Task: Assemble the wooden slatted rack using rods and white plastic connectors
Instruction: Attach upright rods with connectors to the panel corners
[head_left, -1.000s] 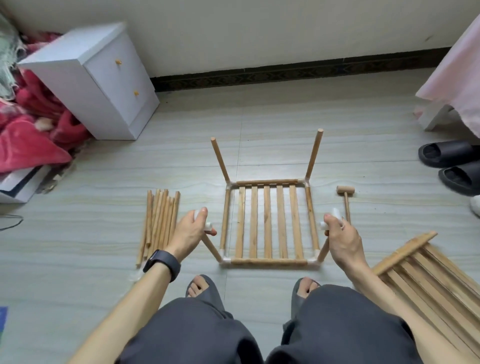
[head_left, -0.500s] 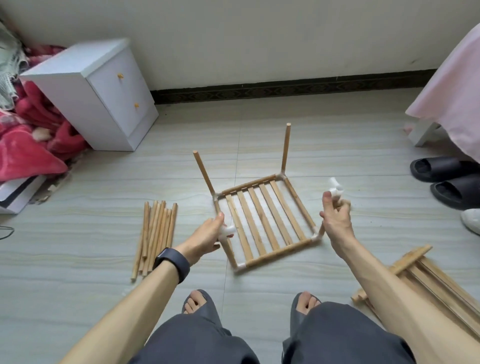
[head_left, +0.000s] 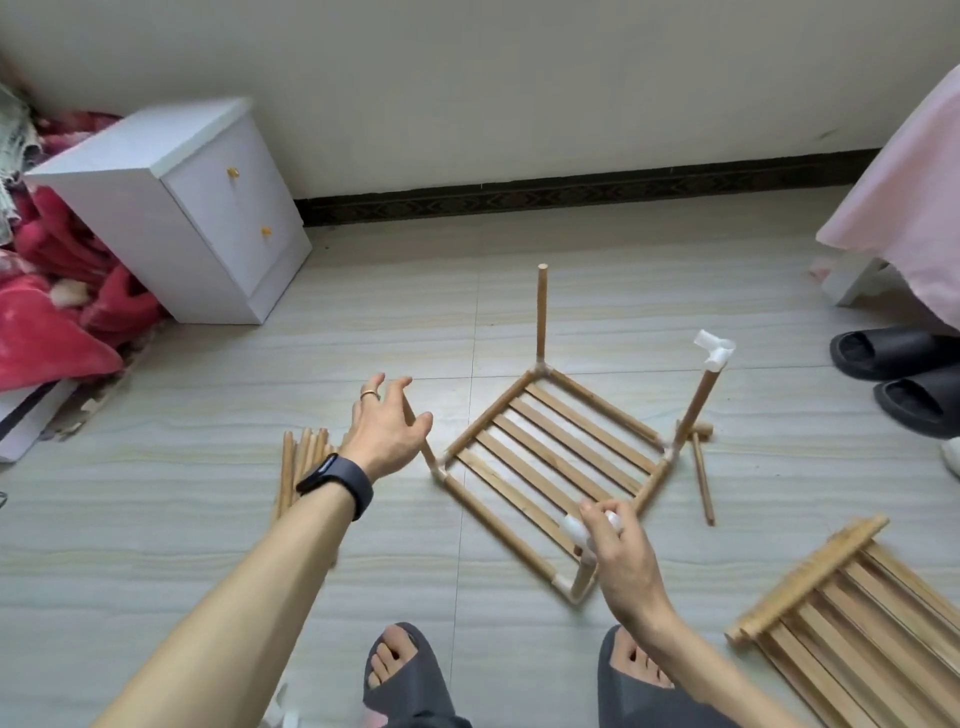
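Note:
The slatted rack frame (head_left: 550, 457) lies on the floor, turned like a diamond, with an upright rod at each corner. The far rod (head_left: 542, 312) has a bare top. The right rod (head_left: 701, 400) carries a white connector (head_left: 716, 353). My right hand (head_left: 621, 561) pinches the white connector (head_left: 574, 530) on top of the near rod. My left hand (head_left: 387, 426) hovers with spread fingers at the top of the left rod (head_left: 430, 457), which partly hides behind the palm. I cannot tell whether the hand touches it.
A bundle of loose rods (head_left: 301, 462) lies left of the frame, and a small wooden mallet (head_left: 701, 467) to its right. A second slatted panel (head_left: 852, 634) sits at the lower right. There is a white cabinet (head_left: 171, 208), red blankets (head_left: 47, 322) and black slippers (head_left: 904, 374).
The frame has turned clockwise on the floor. My right hand left the right rod's connector and took the near one. My left hand let go and reached out to the left rod.

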